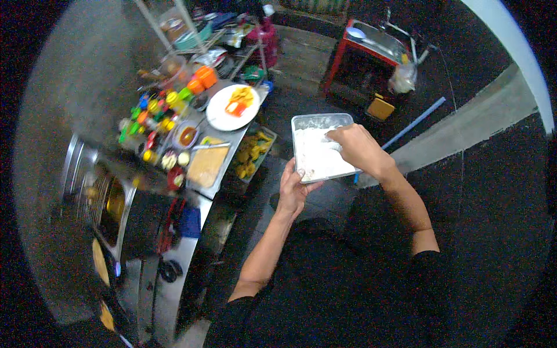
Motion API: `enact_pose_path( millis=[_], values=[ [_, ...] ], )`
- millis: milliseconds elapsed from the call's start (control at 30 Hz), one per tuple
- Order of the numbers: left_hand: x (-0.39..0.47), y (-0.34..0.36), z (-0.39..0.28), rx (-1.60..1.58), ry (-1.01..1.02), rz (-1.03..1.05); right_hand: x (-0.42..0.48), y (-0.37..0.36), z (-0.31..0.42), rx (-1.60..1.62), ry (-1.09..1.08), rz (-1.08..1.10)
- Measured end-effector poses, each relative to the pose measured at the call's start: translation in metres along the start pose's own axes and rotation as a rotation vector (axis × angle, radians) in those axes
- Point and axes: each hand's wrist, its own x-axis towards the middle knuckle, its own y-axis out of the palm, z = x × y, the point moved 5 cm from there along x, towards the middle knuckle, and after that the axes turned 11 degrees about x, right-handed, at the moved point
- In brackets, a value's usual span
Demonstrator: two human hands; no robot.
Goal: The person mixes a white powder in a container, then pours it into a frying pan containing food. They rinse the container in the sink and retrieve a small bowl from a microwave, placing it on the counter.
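My left hand [292, 191] grips a clear rectangular plastic container [321, 117] by its near left corner, thumb over the rim. White powder [320, 154] fills much of it, with a few lumps in the near corner. My right hand [361, 148] reaches over the container's right side, fingers bent down at the powder. Its fingertips are blurred, so whether they pinch anything is unclear. The container is held in the air above the floor, to the right of the counter.
On the steel counter stand a white plate of food [217, 115], a cutting board [208, 167] with a knife [212, 146], and several sauce bottles [174, 99]. A fryer [114, 204] is at left. A tray of yellowish food [252, 154] sits below the counter edge. A red-framed sink [335, 65] stands beyond.
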Motion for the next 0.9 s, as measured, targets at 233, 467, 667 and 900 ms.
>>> enact_pose_path(
  millis=[233,467,667,900],
  values=[
    [0.171,0.035,0.018,0.020,-0.153,0.206,0.054,-0.032,-0.144,-0.115,0.315,-0.102],
    [0.340,0.087,0.043,0.042,-0.296,0.383,0.094,-0.080,-0.271,-0.197,0.460,-0.286],
    [0.480,0.142,0.042,0.047,-0.373,0.429,0.144,-0.120,-0.402,0.021,0.524,-0.415],
    [0.669,0.143,0.089,0.018,-0.322,0.311,0.232,-0.147,-0.610,1.413,0.603,-1.006]
  ],
)
